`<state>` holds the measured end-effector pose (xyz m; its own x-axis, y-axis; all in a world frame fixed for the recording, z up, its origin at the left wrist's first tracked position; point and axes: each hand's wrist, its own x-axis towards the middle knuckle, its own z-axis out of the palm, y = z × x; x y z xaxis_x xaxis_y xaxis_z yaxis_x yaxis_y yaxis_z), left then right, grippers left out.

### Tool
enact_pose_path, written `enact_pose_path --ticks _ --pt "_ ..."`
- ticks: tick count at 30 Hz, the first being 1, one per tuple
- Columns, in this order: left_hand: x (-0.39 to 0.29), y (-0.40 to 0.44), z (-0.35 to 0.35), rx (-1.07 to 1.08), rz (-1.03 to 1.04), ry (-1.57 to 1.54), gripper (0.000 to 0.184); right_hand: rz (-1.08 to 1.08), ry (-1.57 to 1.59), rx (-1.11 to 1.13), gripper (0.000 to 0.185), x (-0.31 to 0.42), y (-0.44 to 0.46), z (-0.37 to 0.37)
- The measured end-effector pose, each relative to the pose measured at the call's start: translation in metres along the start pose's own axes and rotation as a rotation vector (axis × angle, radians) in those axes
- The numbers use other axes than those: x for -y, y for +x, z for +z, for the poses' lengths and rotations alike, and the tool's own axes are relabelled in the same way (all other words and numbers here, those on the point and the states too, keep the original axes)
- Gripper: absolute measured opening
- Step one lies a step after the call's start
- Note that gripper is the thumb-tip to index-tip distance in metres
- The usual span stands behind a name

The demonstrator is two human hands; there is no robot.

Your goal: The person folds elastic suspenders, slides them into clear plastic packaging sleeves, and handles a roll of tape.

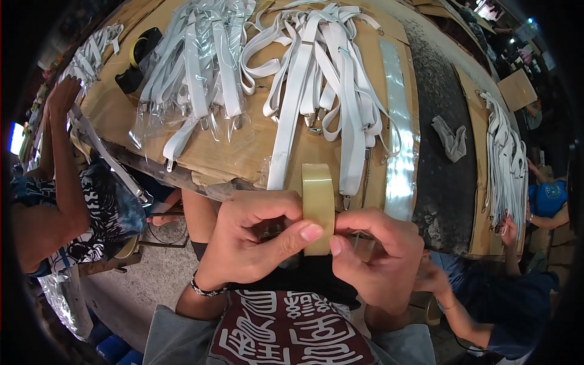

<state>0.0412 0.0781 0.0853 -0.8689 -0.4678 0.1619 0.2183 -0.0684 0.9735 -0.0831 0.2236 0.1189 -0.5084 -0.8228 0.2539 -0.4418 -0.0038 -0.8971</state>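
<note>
A roll of yellowish clear tape (317, 182) stands on edge between my two hands, in front of my chest. My left hand (258, 237) is closed on its left side, thumb pressed on the tape's face and fingers curled behind. At the opposite edge, my right hand (383, 255) pinches with thumb and bent forefinger; whether it grips a loose tape end is too small to tell. Just beyond the roll, white elastic suspenders (292, 103) with metal clips lie in a heap on the cardboard-covered table (237, 152). More white straps in clear plastic (207, 67) lie to their left.
A black tape dispenser (129, 79) sits at the table's far left. A clear plastic strip (398, 121) runs along the right. Beyond are a crumpled whitish cloth (450, 139) and another strap bundle (505, 158). Co-workers sit close on the left (61, 201) and right (486, 310).
</note>
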Motion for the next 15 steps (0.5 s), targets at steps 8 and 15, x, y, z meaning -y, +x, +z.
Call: enact_pose_path --ticks 8,15 --pt "0.0008 -0.0013 -0.0007 0.002 0.000 0.036 0.022 0.059 0.047 0.024 0.017 -0.0005 -0.0025 -0.0026" --pt "0.0020 0.0000 -0.0038 0.057 0.117 0.133 0.022 0.029 0.101 0.044 0.018 0.0000 -0.0013 -0.0050"
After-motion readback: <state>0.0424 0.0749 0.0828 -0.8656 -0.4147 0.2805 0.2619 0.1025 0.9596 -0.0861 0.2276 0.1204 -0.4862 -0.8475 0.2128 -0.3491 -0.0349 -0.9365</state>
